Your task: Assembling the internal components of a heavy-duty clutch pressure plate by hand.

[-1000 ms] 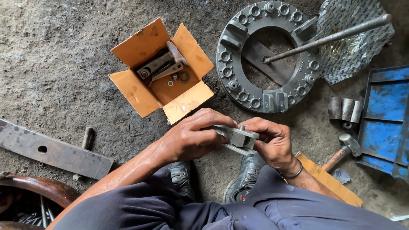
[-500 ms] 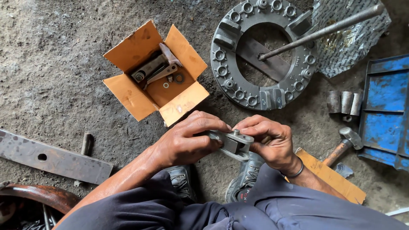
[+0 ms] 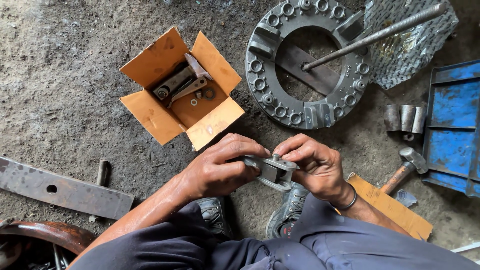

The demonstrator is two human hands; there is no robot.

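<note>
Just below the open cardboard box [image 3: 182, 92], a small grey metal lever assembly [image 3: 272, 171] is held between both hands above the concrete floor [image 3: 60, 70]. The left hand [image 3: 220, 167] is curled closed around the assembly's left end, with the thumb laid along its near side and the fingers wrapped over the top. The right hand [image 3: 312, 165] is closed on the assembly's right end, the fingertips pinched down onto the upper plate beside a short pin that stands up from it. A dark block is seen between the assembly's two flat plates.

Inside the box, similar grey metal levers [image 3: 177, 82] and a few loose washers [image 3: 202, 95] are seen lying on its bottom. To the right of the box, a round grey clutch cover plate [image 3: 265, 82] is laid flat on the floor, and a long steel rod [image 3: 375, 35] is rested across its opening. Further right of the box, a crumpled silver wrapper [image 3: 415, 55], three short steel sleeves [image 3: 405, 118] and a blue metal tray [image 3: 452, 125] are found. Below and right of the box, beyond the right hand, a hammer [image 3: 405, 167] is laid over a strip of cardboard [image 3: 390, 205]. Below and left of the box, a flat steel bar [image 3: 60, 190] with a hole is laid on the floor, with a small bolt [image 3: 102, 172] just beside it. Two dark shoes [image 3: 287, 212] are seen under the hands.
</note>
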